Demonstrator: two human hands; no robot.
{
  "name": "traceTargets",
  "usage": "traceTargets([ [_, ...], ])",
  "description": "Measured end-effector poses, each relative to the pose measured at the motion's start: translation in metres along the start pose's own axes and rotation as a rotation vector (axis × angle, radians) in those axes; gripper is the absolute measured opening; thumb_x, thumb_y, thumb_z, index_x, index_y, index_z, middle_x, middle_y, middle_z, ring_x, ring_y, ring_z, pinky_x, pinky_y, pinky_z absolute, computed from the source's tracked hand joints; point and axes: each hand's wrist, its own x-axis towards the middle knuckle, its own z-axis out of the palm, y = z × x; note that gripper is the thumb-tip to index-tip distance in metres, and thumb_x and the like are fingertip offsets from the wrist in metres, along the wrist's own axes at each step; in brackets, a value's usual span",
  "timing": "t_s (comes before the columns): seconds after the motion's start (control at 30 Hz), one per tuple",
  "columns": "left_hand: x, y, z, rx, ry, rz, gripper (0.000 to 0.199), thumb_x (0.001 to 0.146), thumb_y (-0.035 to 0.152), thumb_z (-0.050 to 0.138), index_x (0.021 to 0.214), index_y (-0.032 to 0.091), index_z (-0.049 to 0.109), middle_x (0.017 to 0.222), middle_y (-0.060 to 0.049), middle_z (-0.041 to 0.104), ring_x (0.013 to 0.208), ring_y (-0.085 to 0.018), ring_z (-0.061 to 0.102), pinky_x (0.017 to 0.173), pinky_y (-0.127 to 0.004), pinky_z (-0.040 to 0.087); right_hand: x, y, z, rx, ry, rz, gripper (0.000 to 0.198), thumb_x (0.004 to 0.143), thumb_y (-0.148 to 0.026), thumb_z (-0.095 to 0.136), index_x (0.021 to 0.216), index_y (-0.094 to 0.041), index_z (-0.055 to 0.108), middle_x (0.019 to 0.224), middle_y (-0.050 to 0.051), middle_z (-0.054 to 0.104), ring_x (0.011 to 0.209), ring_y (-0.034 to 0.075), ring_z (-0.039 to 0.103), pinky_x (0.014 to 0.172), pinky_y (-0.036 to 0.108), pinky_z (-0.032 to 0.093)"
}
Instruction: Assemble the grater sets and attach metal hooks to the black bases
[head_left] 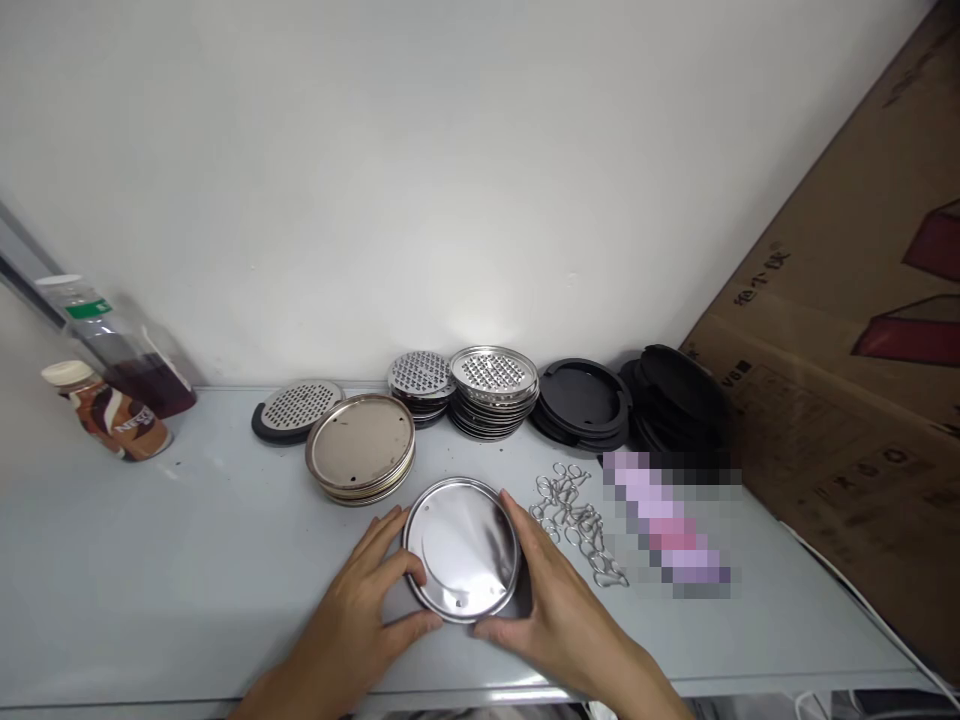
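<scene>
A shiny round metal disc (465, 545) with a raised rim and small holes near its edge is held between my two hands, just above the front of the table. My left hand (367, 590) grips its left rim, fingers curled over the edge and thumb at the bottom. On the opposite rim, my right hand (551, 590) presses with fingers along the side and thumb below. To the upper left sits a stack of duller round metal discs (360, 447), also with small holes. Right of my right hand lies a loose pile of small wire rings (574, 520).
Along the wall stand stacks of round grater plates (493, 375), (420, 375), a black-rimmed grater (300, 408) and black plastic rings (583, 400). Two bottles (112, 415) are at left. A cardboard box (847, 400) borders the right, near a blurred purple-pink item (667, 525).
</scene>
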Motion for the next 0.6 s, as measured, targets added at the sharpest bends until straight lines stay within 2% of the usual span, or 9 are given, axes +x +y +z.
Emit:
traceTargets([
  [0.1,0.0,0.0,-0.003,0.043,-0.045,0.061,0.039,0.083,0.043,0.071,0.113,0.02,0.064,0.159,-0.013,0.03,0.144,-0.036,0.031,0.109,-0.053,0.043,0.0,0.002,0.002,-0.084,-0.015,-0.024,0.117,0.073,-0.041,0.08,0.157,-0.025,-0.001,0.163,0.011,0.016,0.149,0.03,0.017,0.12,0.048,0.026],
  [0.17,0.003,0.0,-0.006,0.079,-0.083,0.135,0.062,0.086,0.05,0.065,0.138,0.02,0.05,0.162,-0.014,0.019,0.146,-0.038,0.023,0.111,-0.057,0.038,0.0,0.003,0.001,-0.162,-0.034,-0.073,0.111,0.076,-0.047,0.077,0.157,-0.023,0.006,0.163,0.012,0.013,0.149,0.032,0.015,0.12,0.051,0.025],
  [0.23,0.007,0.0,-0.01,0.111,-0.154,0.209,0.075,0.089,0.054,0.06,0.153,0.026,0.03,0.163,-0.011,0.015,0.148,-0.038,0.018,0.113,-0.061,0.032,-0.002,0.003,0.0,-0.251,-0.047,-0.142,0.1,0.08,-0.054,0.071,0.157,-0.022,0.015,0.163,0.013,0.01,0.149,0.034,0.012,0.12,0.055,0.022],
  [0.33,0.012,-0.001,-0.013,0.125,-0.24,0.247,0.077,0.091,0.057,0.055,0.155,0.033,0.02,0.163,-0.007,0.015,0.148,-0.038,0.015,0.114,-0.065,0.027,-0.004,0.003,-0.002,-0.345,-0.045,-0.207,0.086,0.086,-0.055,0.063,0.155,-0.021,0.023,0.163,0.014,0.006,0.149,0.036,0.012,0.118,0.059,0.021],
  [0.6,0.012,-0.003,-0.01,0.114,-0.254,0.221,0.078,0.09,0.06,0.054,0.155,0.036,0.018,0.163,-0.006,0.014,0.149,-0.037,0.015,0.115,-0.064,0.024,-0.003,0.002,-0.004,-0.345,0.004,-0.214,0.076,0.087,-0.054,0.063,0.15,-0.02,0.037,0.162,0.015,0.016,0.147,0.037,0.022,0.118,0.058,0.026],
])
